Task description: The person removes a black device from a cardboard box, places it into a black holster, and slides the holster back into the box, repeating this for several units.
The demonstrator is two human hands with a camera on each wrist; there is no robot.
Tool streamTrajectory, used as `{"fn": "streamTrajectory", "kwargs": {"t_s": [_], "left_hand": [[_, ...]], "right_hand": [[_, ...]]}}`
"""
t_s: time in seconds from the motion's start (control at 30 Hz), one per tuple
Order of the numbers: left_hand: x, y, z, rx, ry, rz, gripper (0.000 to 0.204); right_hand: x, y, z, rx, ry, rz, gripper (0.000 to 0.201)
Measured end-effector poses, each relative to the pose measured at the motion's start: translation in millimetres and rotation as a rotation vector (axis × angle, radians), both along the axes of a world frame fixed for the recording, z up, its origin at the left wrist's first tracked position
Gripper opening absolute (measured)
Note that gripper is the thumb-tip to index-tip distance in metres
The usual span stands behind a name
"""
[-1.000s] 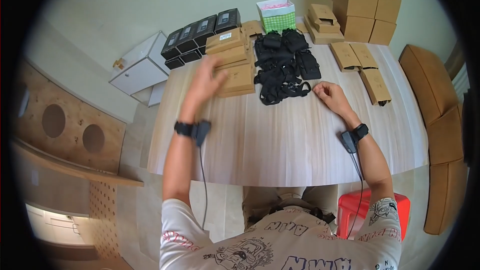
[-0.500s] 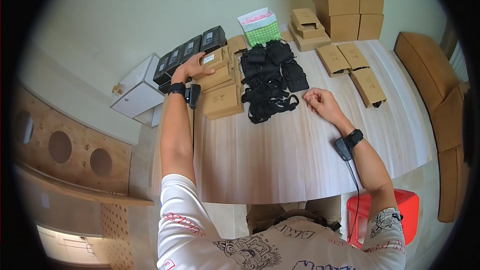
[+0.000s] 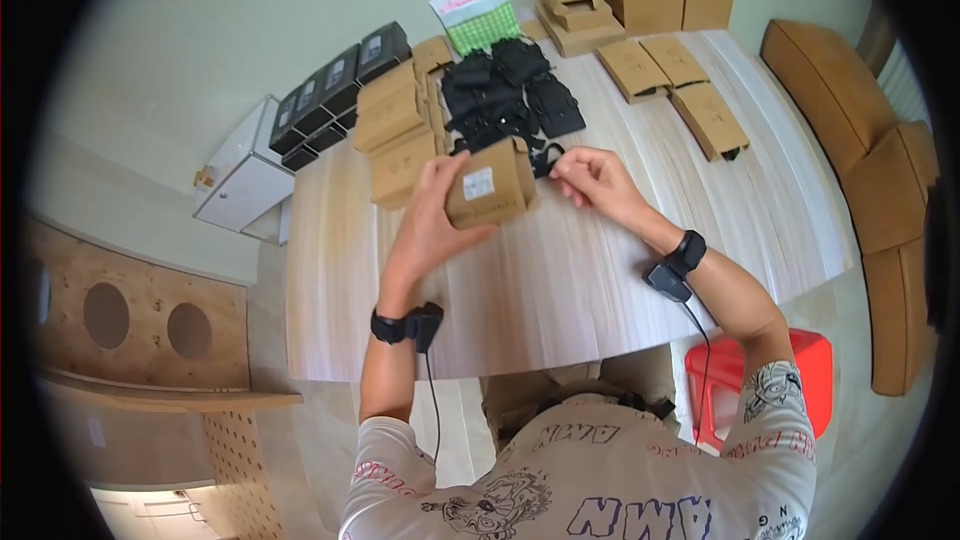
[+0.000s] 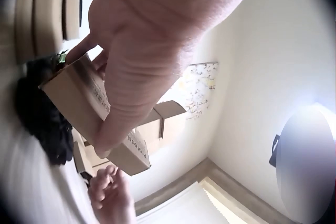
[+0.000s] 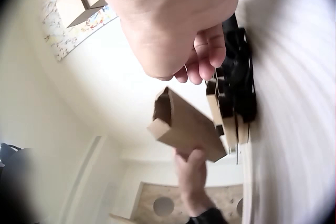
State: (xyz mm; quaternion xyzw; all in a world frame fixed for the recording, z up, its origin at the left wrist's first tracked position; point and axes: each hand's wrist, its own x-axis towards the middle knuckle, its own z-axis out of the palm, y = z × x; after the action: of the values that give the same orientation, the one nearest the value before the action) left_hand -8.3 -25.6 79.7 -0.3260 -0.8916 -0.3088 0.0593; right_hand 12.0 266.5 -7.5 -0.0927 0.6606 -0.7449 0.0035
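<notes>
A small brown cardboard box [image 3: 500, 190] with a white label is gripped in my left hand [image 3: 428, 225], thumb on the near side and fingers over the far side. It is tilted above the front of the table. In the right wrist view, the end of this box [image 5: 191, 127] facing my right hand gapes open. My right hand [image 3: 600, 183] is just right of the box, apart from it, with loosely curled fingers and nothing in them. Behind the box lies a pile of black pouches and straps [image 3: 500, 90], its near part hidden.
Flat cardboard boxes [image 3: 392, 105] are stacked at the left, beside several black boxes [image 3: 340, 80]. A green checked gift bag [image 3: 478, 20] stands at the back. Three flat boxes [image 3: 708, 120] lie at the right, with larger cartons [image 3: 655, 0] behind.
My left hand reached the left stack, took the labelled box off its top and brought it forward and right, close to my right hand. The head view has shifted too.
</notes>
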Motion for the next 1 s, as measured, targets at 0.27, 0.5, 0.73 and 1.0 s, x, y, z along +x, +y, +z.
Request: {"fn": "streamTrajectory", "kwargs": {"t_s": [0.27, 0.5, 0.73, 1.0], "left_hand": [[25, -5, -65, 0.119, -0.110, 0.015, 0.095], [23, -11, -65, 0.134, -0.183, -0.029, 0.095], [24, -12, -62, 0.142, -0.208, -0.060, 0.097], [25, -11, -60, 0.123, -0.184, -0.153, 0.100]], "right_hand": [[19, -16, -8, 0.152, 0.107, 0.385, 0.022], [32, -18, 20, 0.481, 0.328, 0.146, 0.067], [27, -19, 8, 0.414, 0.364, 0.017, 0.055], [22, -21, -2, 0.310, 0.313, -0.112, 0.019]]}}
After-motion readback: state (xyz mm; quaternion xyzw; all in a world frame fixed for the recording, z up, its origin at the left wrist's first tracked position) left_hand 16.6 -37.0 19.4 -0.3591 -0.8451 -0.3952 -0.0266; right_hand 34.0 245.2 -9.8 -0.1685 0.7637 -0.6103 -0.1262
